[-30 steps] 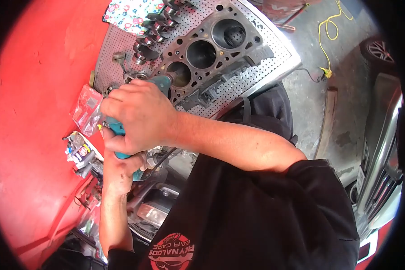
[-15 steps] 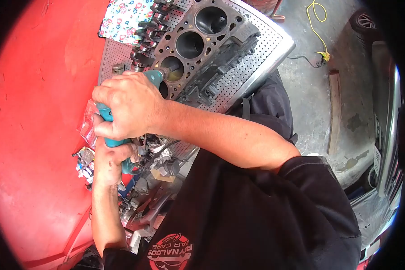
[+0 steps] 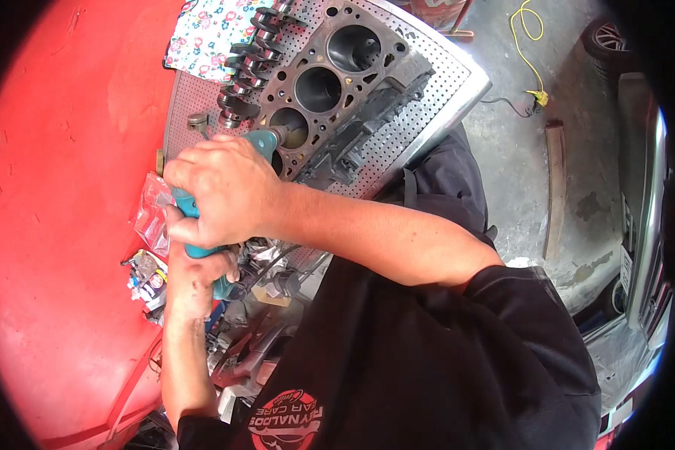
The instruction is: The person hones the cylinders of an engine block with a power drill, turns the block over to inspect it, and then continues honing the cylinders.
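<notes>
My right hand [image 3: 221, 180] is closed over the body of a teal power drill [image 3: 261, 142]. Below it, my left hand [image 3: 202, 274] wraps the drill's grip, its fingers partly hidden. The drill's chuck [image 3: 280, 133] points into the third cylinder bore [image 3: 298, 136] of an engine block [image 3: 388, 49]; the tool inside the bore is mostly out of sight. Beside the block lies a crankshaft [image 3: 240, 88]. A piston-like metal part [image 3: 197, 120] sits left of it, close to my right hand.
The block rests on a perforated metal tray [image 3: 435, 82]. A floral cloth [image 3: 206, 37] is at the top. Red bodywork [image 3: 60, 187] fills the left, with a plastic bag [image 3: 154, 214] and clutter [image 3: 148, 281] along its edge. A yellow cord [image 3: 529, 56] lies on the floor.
The block, tray, hands and drill sit slightly lower in view, mostly from a camera shift. Both hands keep their grip on the drill, whose chuck stays at the same bore.
</notes>
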A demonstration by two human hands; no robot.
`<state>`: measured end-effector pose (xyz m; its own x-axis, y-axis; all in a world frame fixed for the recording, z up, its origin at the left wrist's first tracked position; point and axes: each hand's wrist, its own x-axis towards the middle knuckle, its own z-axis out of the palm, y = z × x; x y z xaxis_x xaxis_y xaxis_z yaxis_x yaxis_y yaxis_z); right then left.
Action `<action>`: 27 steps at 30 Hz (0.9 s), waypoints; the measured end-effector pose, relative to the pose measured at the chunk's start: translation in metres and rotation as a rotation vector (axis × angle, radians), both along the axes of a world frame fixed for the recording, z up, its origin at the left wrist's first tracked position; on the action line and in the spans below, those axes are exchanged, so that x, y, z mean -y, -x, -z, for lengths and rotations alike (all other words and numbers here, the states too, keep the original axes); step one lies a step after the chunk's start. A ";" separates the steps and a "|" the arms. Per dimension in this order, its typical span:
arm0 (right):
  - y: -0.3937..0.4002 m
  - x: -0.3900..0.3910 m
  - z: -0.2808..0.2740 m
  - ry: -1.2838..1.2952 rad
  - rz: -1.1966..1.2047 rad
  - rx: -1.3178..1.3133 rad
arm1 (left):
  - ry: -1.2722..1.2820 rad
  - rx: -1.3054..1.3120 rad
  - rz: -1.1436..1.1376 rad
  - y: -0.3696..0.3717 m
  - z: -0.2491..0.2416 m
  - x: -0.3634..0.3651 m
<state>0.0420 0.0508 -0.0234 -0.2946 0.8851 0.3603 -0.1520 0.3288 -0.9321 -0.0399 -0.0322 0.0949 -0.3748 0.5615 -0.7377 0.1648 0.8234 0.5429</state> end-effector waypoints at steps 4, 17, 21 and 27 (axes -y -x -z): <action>-0.004 -0.001 -0.009 0.001 -0.047 -0.019 | -0.008 -0.039 0.004 -0.002 -0.007 0.003; 0.004 -0.002 -0.006 0.007 -0.070 -0.001 | 0.019 -0.059 -0.083 0.000 -0.004 0.003; 0.005 -0.004 -0.007 -0.040 0.006 -0.028 | 0.025 -0.064 -0.084 -0.001 -0.009 -0.001; 0.006 -0.005 -0.011 -0.031 -0.001 -0.020 | 0.022 -0.102 -0.099 -0.003 -0.011 -0.005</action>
<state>0.0362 0.0560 -0.0124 -0.2883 0.8731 0.3931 -0.1709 0.3570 -0.9183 -0.0368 -0.0274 0.1061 -0.5014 0.5022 -0.7045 0.1360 0.8499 0.5091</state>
